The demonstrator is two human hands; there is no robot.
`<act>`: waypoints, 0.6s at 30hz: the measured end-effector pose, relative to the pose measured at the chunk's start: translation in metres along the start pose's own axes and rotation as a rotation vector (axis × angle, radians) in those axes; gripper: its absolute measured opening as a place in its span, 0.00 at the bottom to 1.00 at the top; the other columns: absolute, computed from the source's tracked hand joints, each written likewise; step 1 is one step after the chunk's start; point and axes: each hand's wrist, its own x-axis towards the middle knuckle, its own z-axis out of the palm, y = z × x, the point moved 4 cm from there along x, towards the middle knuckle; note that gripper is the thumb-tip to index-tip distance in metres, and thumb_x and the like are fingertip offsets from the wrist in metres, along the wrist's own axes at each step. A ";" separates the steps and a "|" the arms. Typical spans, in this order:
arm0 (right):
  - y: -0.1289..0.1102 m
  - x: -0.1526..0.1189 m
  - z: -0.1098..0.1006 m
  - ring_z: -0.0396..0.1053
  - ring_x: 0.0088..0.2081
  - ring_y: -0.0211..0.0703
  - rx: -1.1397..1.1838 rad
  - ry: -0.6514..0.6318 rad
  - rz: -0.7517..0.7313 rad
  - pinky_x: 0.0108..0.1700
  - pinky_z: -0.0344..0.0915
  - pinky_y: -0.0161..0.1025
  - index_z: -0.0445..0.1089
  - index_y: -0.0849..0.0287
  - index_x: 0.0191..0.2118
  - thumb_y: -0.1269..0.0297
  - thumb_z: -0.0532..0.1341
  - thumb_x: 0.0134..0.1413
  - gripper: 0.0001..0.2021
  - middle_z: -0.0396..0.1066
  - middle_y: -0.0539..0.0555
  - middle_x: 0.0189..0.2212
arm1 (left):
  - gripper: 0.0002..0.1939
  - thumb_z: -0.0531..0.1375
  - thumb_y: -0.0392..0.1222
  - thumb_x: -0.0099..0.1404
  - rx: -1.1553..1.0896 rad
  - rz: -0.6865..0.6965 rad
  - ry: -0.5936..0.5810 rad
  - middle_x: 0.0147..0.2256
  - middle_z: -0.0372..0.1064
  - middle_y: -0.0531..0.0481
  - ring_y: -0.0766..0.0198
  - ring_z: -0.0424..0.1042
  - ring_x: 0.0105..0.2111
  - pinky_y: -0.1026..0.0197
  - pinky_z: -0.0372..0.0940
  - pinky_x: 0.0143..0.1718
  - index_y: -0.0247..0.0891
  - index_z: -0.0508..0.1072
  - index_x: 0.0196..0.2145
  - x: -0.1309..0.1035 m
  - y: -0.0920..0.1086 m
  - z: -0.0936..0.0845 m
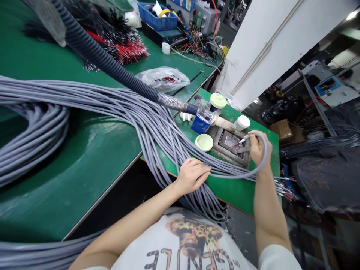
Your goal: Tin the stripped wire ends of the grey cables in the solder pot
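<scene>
My right hand (259,149) pinches a grey cable (265,159) near its end, and the cable bends in a loop beside the wrist. Its stripped wire ends (241,142) point down at the shiny square of a solder pot (231,141). A flat metal strip lies across the pot's right side, just below the wires. My left hand (193,175) is closed on the same cable where the loop comes back, resting on a thick bundle of grey cables (165,127). Its fingertips are partly hidden.
A ribbed hose (112,65) crosses above the bench to a nozzle beside the pot. Around the pot stand an open round lid (204,142), a white cup (242,122) and a lidded jar (218,100). Coiled cables (33,138) lie left; red and black wires (123,45) lie behind.
</scene>
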 end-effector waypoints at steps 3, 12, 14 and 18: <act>-0.058 -0.028 -0.028 0.69 0.45 0.50 0.084 0.015 -0.217 0.50 0.64 0.51 0.70 0.51 0.44 0.64 0.54 0.59 0.10 0.73 0.55 0.41 | 0.08 0.58 0.38 0.64 -0.082 -0.058 -0.005 0.30 0.75 0.49 0.62 0.71 0.35 0.56 0.59 0.42 0.39 0.75 0.41 0.004 0.006 -0.004; -0.137 -0.118 -0.028 0.63 0.56 0.45 0.024 -0.292 -0.827 0.58 0.57 0.51 0.69 0.54 0.51 0.70 0.52 0.59 0.16 0.70 0.53 0.53 | 0.24 0.53 0.54 0.67 -1.092 -0.674 -0.088 0.30 0.73 0.44 0.61 0.70 0.31 0.59 0.64 0.38 0.31 0.77 0.31 0.003 0.034 0.006; -0.138 -0.129 -0.028 0.62 0.57 0.46 0.026 -0.316 -0.826 0.59 0.57 0.51 0.70 0.55 0.50 0.70 0.52 0.59 0.16 0.69 0.54 0.54 | 0.21 0.56 0.53 0.65 -1.164 -0.721 -0.100 0.30 0.73 0.45 0.62 0.69 0.31 0.60 0.64 0.37 0.31 0.78 0.30 -0.002 0.034 0.008; -0.137 -0.143 -0.031 0.63 0.55 0.44 0.054 -0.321 -0.766 0.60 0.56 0.50 0.71 0.51 0.48 0.70 0.53 0.58 0.16 0.71 0.50 0.51 | 0.19 0.60 0.51 0.62 -1.224 -0.695 -0.136 0.28 0.72 0.44 0.61 0.69 0.31 0.60 0.63 0.36 0.31 0.79 0.30 -0.008 0.035 0.009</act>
